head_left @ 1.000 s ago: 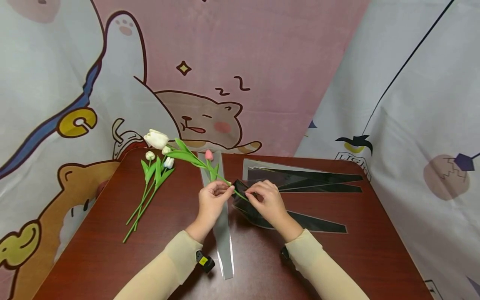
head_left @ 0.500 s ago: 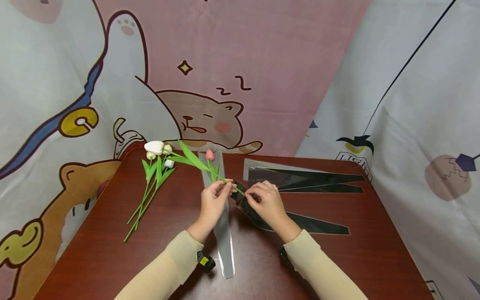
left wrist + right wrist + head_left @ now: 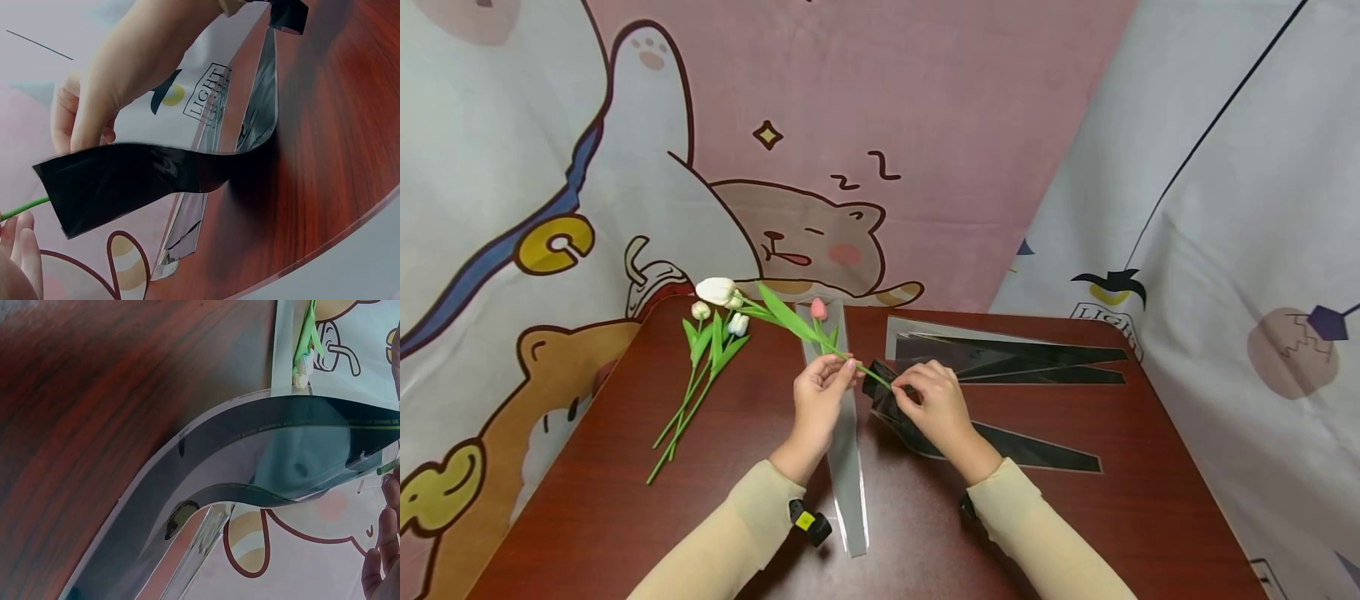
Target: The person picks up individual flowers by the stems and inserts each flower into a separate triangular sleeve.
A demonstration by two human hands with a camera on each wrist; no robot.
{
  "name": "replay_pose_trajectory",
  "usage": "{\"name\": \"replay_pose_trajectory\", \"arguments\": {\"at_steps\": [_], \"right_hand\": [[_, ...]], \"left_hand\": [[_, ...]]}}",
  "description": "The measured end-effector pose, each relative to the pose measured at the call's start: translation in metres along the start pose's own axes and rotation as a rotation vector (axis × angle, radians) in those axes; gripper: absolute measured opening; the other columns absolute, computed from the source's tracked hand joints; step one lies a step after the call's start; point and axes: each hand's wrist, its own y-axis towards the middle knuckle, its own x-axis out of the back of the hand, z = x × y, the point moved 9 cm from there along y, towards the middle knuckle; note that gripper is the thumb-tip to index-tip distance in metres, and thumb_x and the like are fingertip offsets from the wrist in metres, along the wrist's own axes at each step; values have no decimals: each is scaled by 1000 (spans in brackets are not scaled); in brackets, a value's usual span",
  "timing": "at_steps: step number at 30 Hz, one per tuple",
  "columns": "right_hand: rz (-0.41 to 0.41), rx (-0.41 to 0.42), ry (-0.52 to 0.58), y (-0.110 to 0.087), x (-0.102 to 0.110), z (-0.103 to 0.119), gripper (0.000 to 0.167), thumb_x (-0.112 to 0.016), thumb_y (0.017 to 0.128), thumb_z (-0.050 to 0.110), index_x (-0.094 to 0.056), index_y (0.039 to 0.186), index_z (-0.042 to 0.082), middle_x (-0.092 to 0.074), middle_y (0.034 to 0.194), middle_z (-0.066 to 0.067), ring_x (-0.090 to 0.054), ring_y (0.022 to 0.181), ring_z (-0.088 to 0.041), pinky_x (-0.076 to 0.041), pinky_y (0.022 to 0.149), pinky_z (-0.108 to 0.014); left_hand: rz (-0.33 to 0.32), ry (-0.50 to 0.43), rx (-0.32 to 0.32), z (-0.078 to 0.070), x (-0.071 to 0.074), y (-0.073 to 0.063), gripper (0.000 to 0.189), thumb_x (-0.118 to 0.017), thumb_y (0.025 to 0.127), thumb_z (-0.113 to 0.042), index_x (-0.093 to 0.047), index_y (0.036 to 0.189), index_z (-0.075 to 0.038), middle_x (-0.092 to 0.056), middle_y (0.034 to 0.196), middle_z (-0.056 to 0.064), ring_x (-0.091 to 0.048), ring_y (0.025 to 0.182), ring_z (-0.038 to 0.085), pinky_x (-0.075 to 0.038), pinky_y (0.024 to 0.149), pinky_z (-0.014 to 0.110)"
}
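A white tulip (image 3: 717,291) with long green leaves is held by my left hand (image 3: 818,398), its stem pinched between thumb and fingers and slanting down to the right. The stem runs into the mouth of a dark see-through flower sleeve (image 3: 125,181). My right hand (image 3: 934,402) pinches the sleeve's edge near that mouth, thumb and forefinger together. In the right wrist view, the sleeve (image 3: 300,450) curves away from the hands, with the green stem (image 3: 389,467) at its far edge. Beneath my left hand lies a grey sleeve with a pink tulip (image 3: 818,309).
Several white tulips (image 3: 737,325) lie on the left of the brown table (image 3: 595,508). More dark sleeves (image 3: 1037,358) are spread at the back right. The grey sleeve (image 3: 850,500) stretches toward the front edge. A printed cloth (image 3: 940,150) hangs behind.
My left hand has shifted slightly left and away from the right hand along the stem. The tulip's bloom has dipped and swung a little right. My right hand has barely moved.
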Motion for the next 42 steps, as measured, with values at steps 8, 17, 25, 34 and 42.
{"name": "replay_pose_trajectory", "arguments": {"at_steps": [8, 17, 25, 34, 42], "right_hand": [[-20, -4, 23, 0, 1, 1, 7, -76, 78, 13, -73, 81, 19, -67, 82, 8, -50, 74, -10, -39, 70, -33], [-67, 24, 55, 1, 4, 5, 3, -74, 81, 17, -72, 79, 16, -68, 82, 8, -54, 76, -12, -40, 69, -34], [-47, -41, 60, 2, 4, 0, 3, -74, 81, 19, -73, 81, 15, -68, 81, 6, -56, 80, -14, -41, 73, -35], [-31, -67, 65, 1, 4, -2, 4, -71, 84, 18, -74, 82, 17, -68, 82, 7, -56, 80, -14, -41, 74, -35], [-50, -55, 73, 2, 5, 0, 3, -74, 81, 18, -74, 83, 16, -68, 82, 6, -56, 80, -13, -41, 74, -35]], "left_hand": [[-34, -13, 42, 6, 0, 0, 20, -70, 82, 0, -60, 90, 16, -69, 84, 5, -69, 70, 15, -56, 68, 26], [-29, -20, 69, 9, -5, -4, 25, -70, 82, 0, -57, 94, 17, -68, 78, 4, -66, 65, 10, -55, 65, 23], [-41, -78, 55, 7, -5, -5, 23, -56, 95, -12, -57, 107, 8, -69, 87, 21, -70, 71, 17, -56, 64, 22], [-65, -100, -5, -2, -1, -3, 21, -62, 90, -7, -61, 104, 10, -72, 84, 4, -70, 76, 18, -56, 68, 24], [-71, -111, 15, -2, 1, 0, 14, -66, 88, -8, -64, 97, 2, -71, 84, 7, -70, 75, 25, -56, 65, 24]]}}
